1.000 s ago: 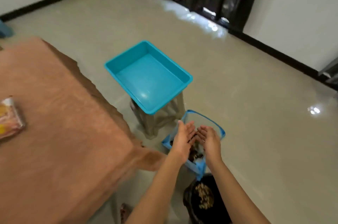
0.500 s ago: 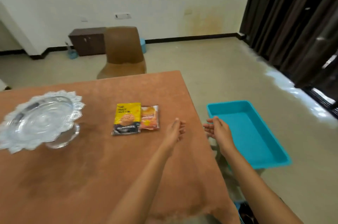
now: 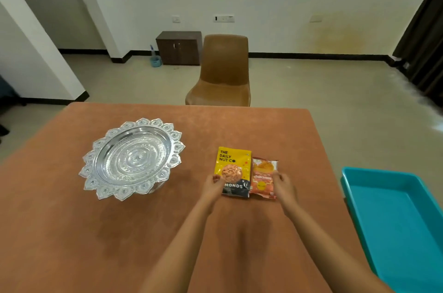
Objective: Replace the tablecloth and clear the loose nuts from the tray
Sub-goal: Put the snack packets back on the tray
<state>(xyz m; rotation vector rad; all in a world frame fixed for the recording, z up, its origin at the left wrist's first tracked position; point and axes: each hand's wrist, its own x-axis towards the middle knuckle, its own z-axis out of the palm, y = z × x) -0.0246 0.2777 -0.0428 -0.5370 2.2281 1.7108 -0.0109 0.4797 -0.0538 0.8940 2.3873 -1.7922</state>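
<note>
Your left hand [image 3: 213,187] pinched the left edge of the yellow packet [image 3: 233,168], thumb on its printed front near the lower corner. Your right hand [image 3: 284,187] curled its fingers over the right edge of the orange packet [image 3: 263,175]. The two packets lay flat, side by side and touching, yellow on the left, with your hands closing in on the pair from either side. Whether either packet had lifted off the cloth I could not tell.

The tablecloth [image 3: 119,232], a plain brown one, lay spread flat under everything. The tray [image 3: 131,158], silver with a petal-shaped rim, stood upright on the cloth well to the left of the packets, apart from your hands.

To your right, off the edge of the cloth and lower down, sat a blue bin [image 3: 395,221]. Past the far edge stood a brown chair [image 3: 223,72], and behind it, against the wall, a dark cabinet [image 3: 179,48].
</note>
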